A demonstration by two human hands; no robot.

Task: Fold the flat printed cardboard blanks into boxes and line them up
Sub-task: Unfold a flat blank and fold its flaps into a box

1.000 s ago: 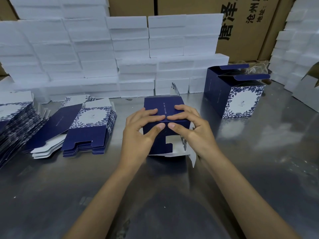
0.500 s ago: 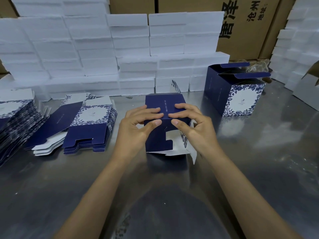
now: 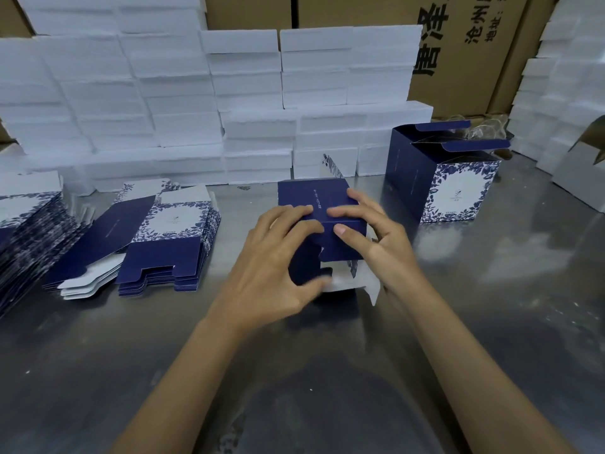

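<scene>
both hands are on a half-folded navy box (image 3: 319,204) sitting in the middle of the metal table (image 3: 491,290). the left hand (image 3: 271,260) wraps the near left side, fingers curled over the top edge and the thumb down low by a white inner flap (image 3: 342,280), though that thumb is blurry so hard to say exactly what it's touching. the right hand (image 3: 376,240) grips the right side, fingers curled onto the top panel, thumb pressed flat against the front navy flap. fingertips of the two hands nearly meet on top of the box. the bottom flaps are not tucked in, white insides showing, one flap sticking out toward the person.

left of the box there's a stack of flat blanks (image 3: 170,244) with the blue floral print, and another bigger pile (image 3: 29,231) at the far left edge. off to the right, well apart, stands a finished box (image 3: 448,181), upright with its top flaps open. behind everything is a wall of white foam blocks (image 3: 183,93) and brown cartons (image 3: 458,44) with black printed characters.
</scene>
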